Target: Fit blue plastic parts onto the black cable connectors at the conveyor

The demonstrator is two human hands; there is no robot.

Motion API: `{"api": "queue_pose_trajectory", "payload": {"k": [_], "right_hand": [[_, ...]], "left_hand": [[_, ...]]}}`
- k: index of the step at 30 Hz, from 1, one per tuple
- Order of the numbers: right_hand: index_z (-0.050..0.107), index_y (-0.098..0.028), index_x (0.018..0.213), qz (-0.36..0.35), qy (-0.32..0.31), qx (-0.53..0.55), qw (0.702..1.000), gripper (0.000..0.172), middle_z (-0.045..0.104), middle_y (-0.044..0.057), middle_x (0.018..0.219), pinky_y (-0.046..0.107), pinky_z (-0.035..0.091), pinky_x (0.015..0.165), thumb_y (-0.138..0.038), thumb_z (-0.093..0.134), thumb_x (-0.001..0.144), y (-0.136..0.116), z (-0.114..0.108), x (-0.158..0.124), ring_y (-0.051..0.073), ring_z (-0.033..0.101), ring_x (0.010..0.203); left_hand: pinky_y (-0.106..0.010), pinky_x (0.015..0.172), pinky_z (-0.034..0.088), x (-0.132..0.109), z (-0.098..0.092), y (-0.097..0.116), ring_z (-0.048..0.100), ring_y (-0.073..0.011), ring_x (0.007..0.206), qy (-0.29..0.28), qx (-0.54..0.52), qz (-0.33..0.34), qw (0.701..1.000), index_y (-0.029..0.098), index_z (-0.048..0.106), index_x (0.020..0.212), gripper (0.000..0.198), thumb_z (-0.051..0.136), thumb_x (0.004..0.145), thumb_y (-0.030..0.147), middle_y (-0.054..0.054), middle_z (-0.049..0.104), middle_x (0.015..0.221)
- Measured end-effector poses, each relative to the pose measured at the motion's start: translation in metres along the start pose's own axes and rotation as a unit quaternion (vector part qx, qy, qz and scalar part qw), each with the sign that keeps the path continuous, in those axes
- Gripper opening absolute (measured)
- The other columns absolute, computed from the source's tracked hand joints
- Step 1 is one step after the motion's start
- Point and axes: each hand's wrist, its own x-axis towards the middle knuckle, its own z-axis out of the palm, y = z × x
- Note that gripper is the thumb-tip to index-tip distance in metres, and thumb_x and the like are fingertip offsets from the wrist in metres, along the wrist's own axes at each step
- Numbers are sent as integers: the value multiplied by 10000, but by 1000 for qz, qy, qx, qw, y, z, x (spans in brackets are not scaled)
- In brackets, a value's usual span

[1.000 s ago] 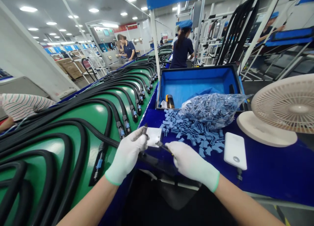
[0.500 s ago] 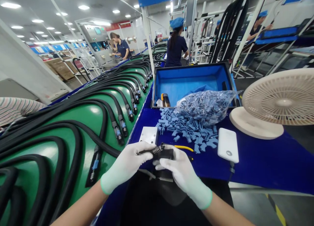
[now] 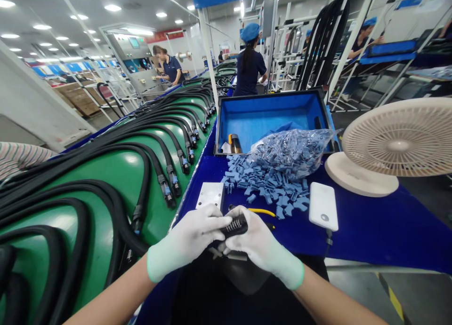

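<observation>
Close in front of me, both gloved hands close around a black hose-end piece with a metal coil spring (image 3: 235,225) showing in it. My left hand (image 3: 192,238) grips it from the left, fingers laid along the spring end. My right hand (image 3: 259,245) wraps the right side, thumb below and fingers over the top. Part of the piece is hidden under the fingers. Just beyond my hands lie a pale metal block with holes (image 3: 211,196) and a tool with yellow handles (image 3: 262,212). Small blue plastic clips (image 3: 270,193) are heaped farther back.
Black hoses (image 3: 120,188) with fitted ends lie on the green conveyor (image 3: 130,160) at left. A clear bag of blue clips (image 3: 293,148) leans against a blue bin (image 3: 268,113). A white power bank (image 3: 323,206) and a fan (image 3: 399,146) stand right. Co-workers are farther off.
My hands have come closer together on the piece. My right fingers have closed around it, and the spring now shows between both hands. The view has shifted slightly.
</observation>
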Motion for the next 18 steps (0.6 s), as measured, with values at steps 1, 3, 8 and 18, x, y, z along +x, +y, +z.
{"api": "queue_pose_trajectory", "payload": {"k": [1, 3, 8, 18], "right_hand": [[565, -198, 964, -9, 7, -3, 1000, 397, 651, -38, 758, 275, 551, 619, -39, 663, 614, -1, 1, -1, 160, 674, 657], [582, -191, 955, -22, 19, -8, 1000, 377, 658, -27, 772, 279, 550, 634, -44, 653, 615, -4, 2, -2, 160, 666, 673], [596, -191, 1008, -55, 37, 11, 998, 389, 705, 19, 864, 352, 583, 749, -81, 696, 649, -9, 4, 2, 191, 694, 748], [630, -227, 1245, -196, -95, -449, 867, 408, 669, 103, 1241, 431, 502, 1047, -154, 645, 844, 11, -17, 2, 276, 618, 1200]], "left_hand": [[-335, 752, 495, 4, -1, -3, 610, -223, 812, -5, -30, -36, 999, 332, 703, 1294, 528, 750, 790, 184, -43, 674, 936], [-309, 725, 505, 11, -3, -7, 611, -207, 796, -10, -85, -121, 989, 343, 500, 1494, 918, 816, 657, 138, -1, 662, 948], [-294, 732, 498, 4, 10, 5, 615, -206, 800, 124, -19, -151, 981, 263, 718, 1193, 549, 812, 660, 175, 1, 671, 888], [-265, 649, 558, -50, 11, -13, 591, -140, 696, 389, -532, -230, 716, 214, 679, 1087, 233, 711, 871, 295, -17, 604, 807]]}}
